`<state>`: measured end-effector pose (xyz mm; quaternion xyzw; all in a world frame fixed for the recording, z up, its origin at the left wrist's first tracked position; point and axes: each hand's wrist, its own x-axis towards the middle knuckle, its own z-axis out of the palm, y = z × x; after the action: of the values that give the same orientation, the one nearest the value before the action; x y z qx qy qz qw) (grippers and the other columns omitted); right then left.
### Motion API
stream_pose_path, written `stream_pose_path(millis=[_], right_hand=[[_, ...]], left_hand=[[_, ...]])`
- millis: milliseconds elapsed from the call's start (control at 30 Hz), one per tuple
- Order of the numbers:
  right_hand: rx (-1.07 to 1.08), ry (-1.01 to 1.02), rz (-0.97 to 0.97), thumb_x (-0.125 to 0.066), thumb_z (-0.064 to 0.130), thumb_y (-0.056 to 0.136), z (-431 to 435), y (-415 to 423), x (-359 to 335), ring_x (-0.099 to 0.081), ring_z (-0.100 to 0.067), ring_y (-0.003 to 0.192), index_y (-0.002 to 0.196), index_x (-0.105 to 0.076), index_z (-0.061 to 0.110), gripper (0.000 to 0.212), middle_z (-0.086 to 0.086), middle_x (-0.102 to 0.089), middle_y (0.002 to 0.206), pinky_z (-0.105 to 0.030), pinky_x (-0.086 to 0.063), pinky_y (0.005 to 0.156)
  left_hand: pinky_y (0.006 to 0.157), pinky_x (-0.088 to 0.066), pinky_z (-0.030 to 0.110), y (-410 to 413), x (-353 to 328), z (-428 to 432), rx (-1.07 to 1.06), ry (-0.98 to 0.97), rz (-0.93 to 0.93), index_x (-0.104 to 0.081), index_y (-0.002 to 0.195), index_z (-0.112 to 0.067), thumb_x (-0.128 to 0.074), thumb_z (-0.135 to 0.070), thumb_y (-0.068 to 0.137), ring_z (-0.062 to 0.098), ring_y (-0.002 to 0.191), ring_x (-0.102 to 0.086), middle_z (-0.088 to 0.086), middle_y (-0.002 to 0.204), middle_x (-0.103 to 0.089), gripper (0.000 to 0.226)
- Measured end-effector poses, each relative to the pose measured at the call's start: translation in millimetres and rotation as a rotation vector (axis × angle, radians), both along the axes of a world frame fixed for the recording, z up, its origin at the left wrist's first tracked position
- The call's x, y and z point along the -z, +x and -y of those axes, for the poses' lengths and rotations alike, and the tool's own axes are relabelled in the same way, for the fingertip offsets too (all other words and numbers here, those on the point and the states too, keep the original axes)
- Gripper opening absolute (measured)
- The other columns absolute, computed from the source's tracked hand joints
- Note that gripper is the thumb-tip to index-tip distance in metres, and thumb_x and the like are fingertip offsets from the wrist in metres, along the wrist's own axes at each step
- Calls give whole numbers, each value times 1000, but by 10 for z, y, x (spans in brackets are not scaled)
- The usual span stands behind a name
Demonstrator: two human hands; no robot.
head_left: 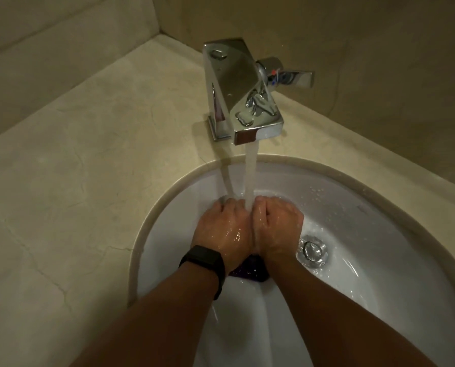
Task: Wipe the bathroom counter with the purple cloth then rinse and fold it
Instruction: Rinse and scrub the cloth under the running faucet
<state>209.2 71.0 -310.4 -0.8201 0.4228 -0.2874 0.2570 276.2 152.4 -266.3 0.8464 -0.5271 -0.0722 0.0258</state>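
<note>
Both hands are down in the white sink (366, 234), pressed side by side under the running stream. My left hand (222, 226) and my right hand (275, 223) each grip the purple cloth (250, 271), fingers curled under. Only a dark purple bunch of the cloth shows below the wrists; the rest is hidden by the hands. Water from the chrome tap (241, 94) falls between the knuckles. A black watch (204, 263) sits on my left wrist.
The beige stone counter (75, 181) spreads to the left and behind the sink. The tap's lever handle (292, 78) points right. A chrome drain (312, 250) lies just right of my right hand. Tiled walls close the corner behind.
</note>
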Motion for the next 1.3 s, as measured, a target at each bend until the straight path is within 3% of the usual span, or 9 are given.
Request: stream_pose_path(millis=[100, 267, 400, 567, 733, 833, 933, 1100, 1300], right_hand=[[-34, 24, -33, -40, 31, 97, 67, 34, 22, -44, -12, 57, 55, -30, 35, 43, 17, -35, 52, -45, -48, 79], [-135, -142, -265, -39, 26, 99, 127, 25, 79, -47, -20, 53, 73, -55, 24, 31, 9, -45, 57, -37, -47, 66], [-172, -72, -309, -28, 35, 102, 184, 33, 90, -44, -16, 53, 71, -48, 30, 37, 12, -40, 55, -40, -49, 72], [108, 582, 266, -45, 43, 103, 45, -23, -238, -59, -14, 58, 58, -64, 17, 55, 1, -64, 57, -31, -48, 64], [335, 1060, 665, -48, 36, 97, 12, 109, -406, -65, -17, 75, 74, -72, 15, 39, -4, -72, 79, -35, -51, 82], [274, 1134, 626, -44, 35, 101, -71, 53, -372, -69, -20, 82, 79, -75, 11, 45, -11, -75, 88, -34, -54, 87], [278, 1129, 529, -44, 39, 103, -63, 40, -388, -69, -12, 69, 63, -73, 17, 54, -3, -74, 72, -24, -54, 72], [295, 1035, 361, -54, 40, 97, -47, 104, -429, -58, -5, 45, 48, -62, 17, 55, 3, -64, 51, -27, -45, 60], [278, 985, 308, -59, 34, 94, 6, 130, -386, -47, -6, 40, 50, -55, 14, 48, 7, -52, 43, -30, -43, 59]], left_hand=[[93, -46, 34, 8, 18, 32, -28, -9, -14, -49, 131, -16, -42, -33, 99, 26, 109, -53, 9, 119, -58, 38], [81, -52, 34, 27, 18, 52, -36, -72, -99, -48, 133, -23, -48, -33, 97, 23, 99, -60, 3, 113, -63, 37], [78, -54, 37, 11, 10, 57, -49, -18, -102, -47, 135, -21, -54, -27, 93, 25, 95, -62, 5, 110, -64, 43], [87, -49, 39, 4, -66, 9, -65, -166, -13, -60, 108, -22, -30, -40, 98, 25, 96, -59, 4, 102, -65, 36], [99, -42, 39, 93, -92, -167, 11, -149, -193, -46, 131, -21, -37, -55, 92, 25, 117, -48, 5, 128, -54, 53], [85, -50, 37, 10, 30, -261, 105, -116, -186, -32, 147, -27, -44, -53, 90, 24, 109, -55, 2, 131, -55, 63], [72, -50, 35, -14, 94, -204, 76, -139, -76, -40, 143, -27, -41, -52, 87, 26, 95, -61, 4, 114, -62, 61], [76, -48, 36, -3, 87, -179, 54, -71, -111, -22, 152, -28, -38, -53, 92, 25, 94, -57, 4, 115, -56, 67], [73, -42, 34, -30, 80, -136, 44, -51, -157, -12, 154, -26, -36, -54, 95, 26, 97, -62, 4, 122, -58, 70]])
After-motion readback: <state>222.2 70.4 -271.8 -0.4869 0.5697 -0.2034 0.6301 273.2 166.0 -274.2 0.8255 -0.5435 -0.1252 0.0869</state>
